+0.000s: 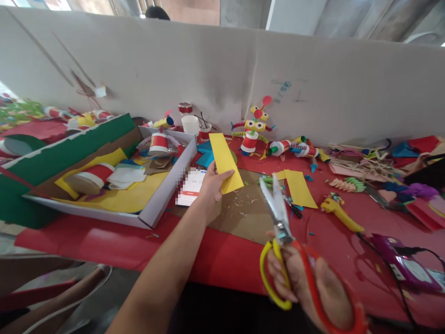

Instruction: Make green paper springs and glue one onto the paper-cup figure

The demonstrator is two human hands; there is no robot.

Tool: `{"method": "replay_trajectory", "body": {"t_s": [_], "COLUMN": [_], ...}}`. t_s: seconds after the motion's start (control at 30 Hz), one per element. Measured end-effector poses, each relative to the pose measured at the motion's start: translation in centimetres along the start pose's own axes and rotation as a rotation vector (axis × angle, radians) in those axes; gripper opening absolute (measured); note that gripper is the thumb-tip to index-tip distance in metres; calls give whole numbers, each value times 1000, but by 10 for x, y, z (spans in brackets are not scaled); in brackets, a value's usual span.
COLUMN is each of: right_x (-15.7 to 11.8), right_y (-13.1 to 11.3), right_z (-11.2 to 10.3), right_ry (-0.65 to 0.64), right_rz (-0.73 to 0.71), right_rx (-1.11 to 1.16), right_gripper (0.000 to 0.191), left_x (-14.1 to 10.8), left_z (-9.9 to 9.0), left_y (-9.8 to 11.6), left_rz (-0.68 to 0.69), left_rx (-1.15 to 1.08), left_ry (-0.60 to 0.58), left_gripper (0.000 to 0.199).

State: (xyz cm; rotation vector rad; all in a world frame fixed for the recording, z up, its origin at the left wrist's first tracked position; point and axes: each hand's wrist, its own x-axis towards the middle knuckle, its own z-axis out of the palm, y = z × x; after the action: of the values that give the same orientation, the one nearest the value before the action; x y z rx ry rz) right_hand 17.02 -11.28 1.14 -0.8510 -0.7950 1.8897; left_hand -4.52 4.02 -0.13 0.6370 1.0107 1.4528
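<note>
My left hand (pixel 211 185) pinches a yellow paper strip (pixel 225 162) between thumb and fingers, holding it tilted above the brown cardboard mat (pixel 239 213). In my right hand (pixel 299 273) is a pair of scissors (pixel 281 222) with one yellow and one red handle loop. Their blades point up and away from me, slightly parted, and apart from the strip I hold. Behind the blades a second yellow paper piece (pixel 301 189) lies on the red table cover. Small paper scraps are scattered over the mat.
Left stands an open box (pixel 167 185) with paper and cup pieces. A phone (pixel 191 188) lies beside it. Paper-cup figures (pixel 249 141) stand at the back, before a white partition (pixel 167 69). Right are a yellow glue gun (pixel 342 215) and a purple device (pixel 405 264) with cables.
</note>
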Motion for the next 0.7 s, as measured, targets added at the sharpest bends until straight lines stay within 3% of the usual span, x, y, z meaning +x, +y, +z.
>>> {"method": "replay_trajectory", "body": {"t_s": [0.1, 0.17, 0.7], "right_x": [-8, -6, 11], "right_y": [37, 48, 51], "right_z": [15, 20, 22], "right_ry": [-11, -18, -54], "right_rz": [60, 85, 190], "right_rx": [61, 92, 202], "right_gripper": [56, 53, 49], "left_x": [1, 1, 1], "left_z": [-1, -1, 0], "left_y": [-1, -2, 1], "left_rz": [16, 18, 8], "left_rx": [16, 19, 6], "left_ry": [36, 61, 92], "left_gripper": [78, 79, 85]}}
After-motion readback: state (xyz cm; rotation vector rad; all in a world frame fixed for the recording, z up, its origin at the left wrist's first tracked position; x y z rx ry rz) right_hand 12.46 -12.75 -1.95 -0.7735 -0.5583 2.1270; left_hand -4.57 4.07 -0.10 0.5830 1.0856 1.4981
